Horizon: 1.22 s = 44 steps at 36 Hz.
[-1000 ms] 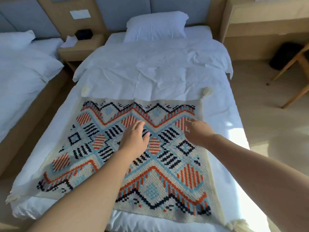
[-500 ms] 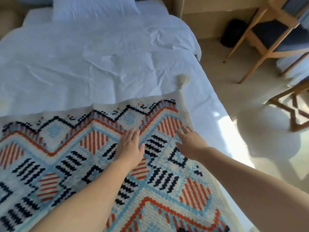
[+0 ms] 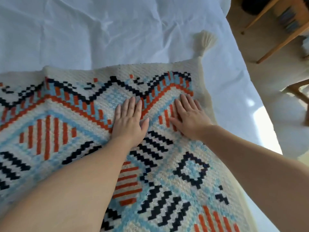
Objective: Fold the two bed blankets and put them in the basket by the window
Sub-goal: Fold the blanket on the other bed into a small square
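The patterned blanket (image 3: 70,139) is spread flat on the white bed (image 3: 117,30). Near its far right corner, the left hand (image 3: 129,122) and right hand (image 3: 189,118) are laid palm-down on it, fingers straight, nothing gripped.

Left hand (image 3: 129,122) and right hand (image 3: 189,118) press flat on the patterned blanket (image 3: 70,131); tassel (image 3: 204,41) on white bed (image 3: 117,30).
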Motion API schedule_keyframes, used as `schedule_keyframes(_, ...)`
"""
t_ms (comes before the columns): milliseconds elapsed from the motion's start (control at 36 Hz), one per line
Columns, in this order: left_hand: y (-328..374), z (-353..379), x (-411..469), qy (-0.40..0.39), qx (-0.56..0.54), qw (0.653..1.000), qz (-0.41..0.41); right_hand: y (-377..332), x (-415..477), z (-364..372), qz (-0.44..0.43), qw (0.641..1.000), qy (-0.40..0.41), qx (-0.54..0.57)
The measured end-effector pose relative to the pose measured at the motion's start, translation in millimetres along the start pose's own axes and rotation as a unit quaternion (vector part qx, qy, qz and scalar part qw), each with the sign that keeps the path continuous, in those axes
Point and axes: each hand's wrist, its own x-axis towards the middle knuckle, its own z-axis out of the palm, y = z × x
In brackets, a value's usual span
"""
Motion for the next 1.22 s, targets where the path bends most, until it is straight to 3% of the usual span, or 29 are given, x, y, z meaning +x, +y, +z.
schedule_keyframes(361,-8.1,28.7,24.9,0.036,0.0,0.999,0.0,49.2,115.8,-59.7,0.004,0.996,0.094,0.004)
schedule_keyframes(528,-10.0,33.1,26.3,0.038,0.0,0.999,0.008,62.6,129.9,-93.9,0.079,0.987,0.119,-0.074)
schedule_keyframes(833,-2.3,-1.5,13.0,0.02,-0.046,0.999,0.001,70.5,69.9,-114.7,0.098,0.989,0.107,-0.032)
schedule_keyframes(917,-0.3,-34.5,4.4,0.085,-0.122,0.988,-0.034,68.8,34.0,-115.9,0.094,0.99,0.104,-0.016)
schedule_keyframes(1028,-8.3,-89.3,8.2,0.155,-0.138,0.974,-0.085,68.4,-13.5,-120.0,0.105,0.99,0.094,0.001)
schedule_keyframes(1222,-26.4,-143.1,4.2,0.003,-0.125,0.99,-0.068,72.5,-84.1,-120.9,0.114,0.987,0.104,0.031)
